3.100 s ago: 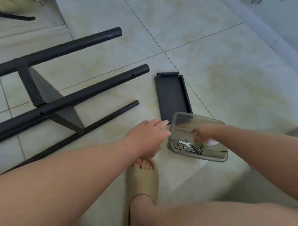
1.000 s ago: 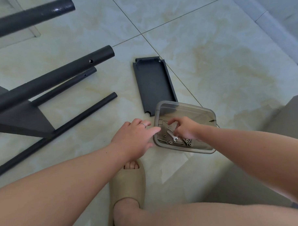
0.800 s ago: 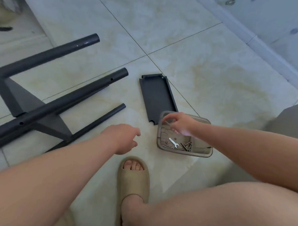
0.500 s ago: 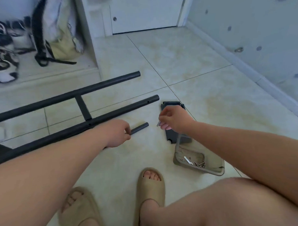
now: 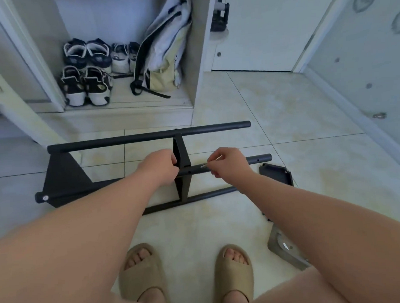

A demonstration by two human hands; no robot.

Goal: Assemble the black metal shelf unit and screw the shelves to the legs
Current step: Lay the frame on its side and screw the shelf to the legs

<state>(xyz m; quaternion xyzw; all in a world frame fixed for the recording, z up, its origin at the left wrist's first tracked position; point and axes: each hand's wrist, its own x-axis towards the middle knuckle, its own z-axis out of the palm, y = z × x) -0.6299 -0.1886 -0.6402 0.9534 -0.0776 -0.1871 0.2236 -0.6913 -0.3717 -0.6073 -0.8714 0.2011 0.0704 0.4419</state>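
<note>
Two black metal shelves (image 5: 64,178) look mounted mid-frame, third shelf (image 5: 275,174) loose at right; left hand (image 5: 160,166) grips one, right hand (image 5: 229,164) pinches a thin silver screw (image 5: 215,160).

The shelf unit (image 5: 64,176) showed matt black painted metal, its tubular legs (image 5: 148,136) smooth with a faint sheen. A small screw (image 5: 203,166) glinted as bare bright metal. The floor tiles (image 5: 295,116) were glossy, pale and marbled. The parts tray (image 5: 273,244) looked like smoky translucent plastic, the sandals (image 5: 142,273) like matt tan foam, and the bag (image 5: 166,46) like soft, creased cloth.
</note>
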